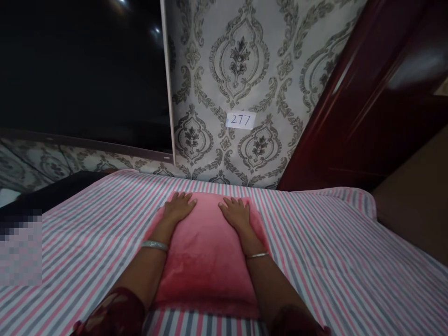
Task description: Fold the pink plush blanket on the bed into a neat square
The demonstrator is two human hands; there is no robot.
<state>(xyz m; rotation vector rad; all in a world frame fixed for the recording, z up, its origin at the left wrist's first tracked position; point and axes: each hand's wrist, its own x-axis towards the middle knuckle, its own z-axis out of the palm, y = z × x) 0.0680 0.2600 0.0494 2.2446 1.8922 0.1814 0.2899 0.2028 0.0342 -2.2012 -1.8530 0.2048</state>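
Observation:
A pink plush piece (210,252), flat and roughly rectangular, lies in front of me; I cannot tell whether it is a cushion or a folded blanket. Its surface is lighter toward the far end and a deeper red-pink near me. My left hand (179,206) rests palm down on its far left corner, fingers spread. On the far right corner, my right hand (236,213) lies flat the same way. Neither hand grips anything. Beneath is a cloth with pink, grey and white stripes (315,252).
A large dark television screen (84,70) stands at the back left. Behind the striped surface is patterned wallpaper (240,60) with a paper label reading 277 (241,120). A glossy dark red wooden panel (350,112) slants along the right. A black surface (52,191) sits at left.

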